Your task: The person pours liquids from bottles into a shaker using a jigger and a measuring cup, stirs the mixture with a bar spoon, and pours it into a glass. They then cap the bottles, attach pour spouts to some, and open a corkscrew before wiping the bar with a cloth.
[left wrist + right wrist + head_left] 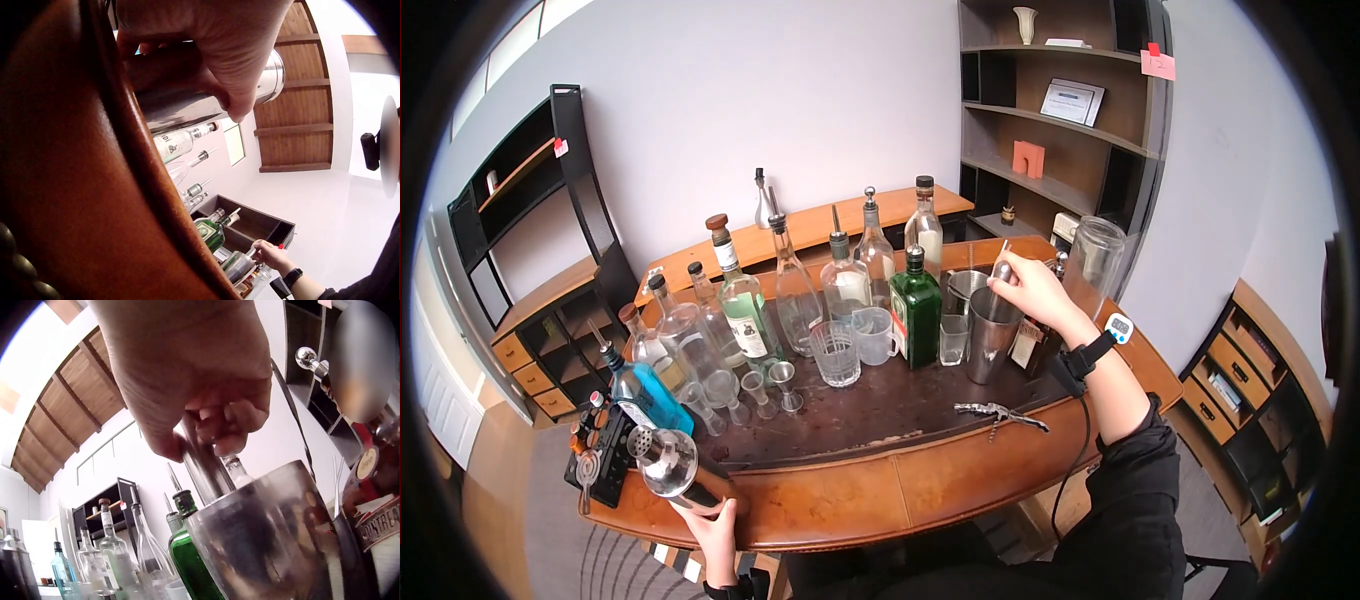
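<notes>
My right hand (1038,288) grips a steel muddler (206,465), a thick metal cylinder. It points down into a tall metal mixing tin (992,335) standing upright on the dark table top; its lower end is hidden inside. At the front left edge, my left hand (712,530) holds a steel cocktail shaker (668,466) low on its body, fingers and thumb around it. The shaker leans to the left and shows a perforated strainer top. In the left wrist view the same shaker (181,111) lies across the palm, beside the leather table edge.
Several bottles stand behind, among them a green bottle (916,310) and a blue one (662,395). A cut-glass tumbler (836,355), a plastic measuring jug (872,337) and several jiggers (784,386) fill the middle. A silver hinged tool (1000,412) lies front right; a strainer (587,468) rests far left.
</notes>
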Motion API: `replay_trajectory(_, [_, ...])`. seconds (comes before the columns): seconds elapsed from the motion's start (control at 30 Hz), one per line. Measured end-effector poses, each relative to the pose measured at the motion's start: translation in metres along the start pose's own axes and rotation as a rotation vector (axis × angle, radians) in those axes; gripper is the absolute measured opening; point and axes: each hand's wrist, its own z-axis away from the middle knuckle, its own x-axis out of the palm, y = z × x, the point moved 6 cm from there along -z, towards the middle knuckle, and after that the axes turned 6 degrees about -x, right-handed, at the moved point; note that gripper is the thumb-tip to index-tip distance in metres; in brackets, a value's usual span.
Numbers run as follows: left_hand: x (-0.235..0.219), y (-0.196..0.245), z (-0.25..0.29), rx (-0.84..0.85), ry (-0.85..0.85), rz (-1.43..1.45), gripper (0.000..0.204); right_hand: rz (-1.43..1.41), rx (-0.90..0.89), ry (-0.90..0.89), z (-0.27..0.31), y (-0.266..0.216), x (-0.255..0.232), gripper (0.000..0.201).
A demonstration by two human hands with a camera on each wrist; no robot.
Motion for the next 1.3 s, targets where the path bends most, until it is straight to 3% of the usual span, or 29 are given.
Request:
replay_trajectory(0.1, [0.003, 0.006, 0.001, -0.026, -0.001, 0.037, 0.097, 0.201, 0.055, 0.073, 0.000, 0.010, -0.004, 0.029])
replay_trajectory(0.23, [-0.001, -0.004, -0.002, -0.003, -0.009, 0.029, 0.097, -0.050, 0.017, -0.067, -0.003, 0.009, 0.005, 0.032])
replay_trajectory(0.33, [0.000, -0.002, -0.002, -0.001, -0.006, 0.013, 0.098, 0.163, 0.020, 0.028, -0.003, 0.005, 0.000, 0.032])
replay_trajectory(0.43, [0.002, 0.004, -0.001, -0.017, -0.006, 0.017, 0.098, 0.037, 0.025, -0.037, -0.006, 0.013, 0.006, 0.032])
replay_trajectory(0.67, [0.003, 0.006, 0.000, -0.044, -0.004, 0.032, 0.098, 0.076, 0.050, 0.096, -0.008, 0.003, -0.018, 0.032])
replay_trajectory(0.83, [0.002, 0.011, 0.001, 0.005, 0.036, -0.039, 0.098, 0.066, 0.017, 0.032, -0.003, 0.016, 0.003, 0.034])
replay_trajectory(0.93, [0.002, 0.010, 0.000, -0.090, -0.007, 0.032, 0.106, 0.073, 0.055, 0.022, -0.002, 0.016, 0.002, 0.034])
replay_trajectory(1.3, [-0.001, -0.005, -0.005, -0.038, -0.016, 0.020, 0.107, 0.040, 0.029, 0.029, -0.002, 0.014, 0.003, 0.031])
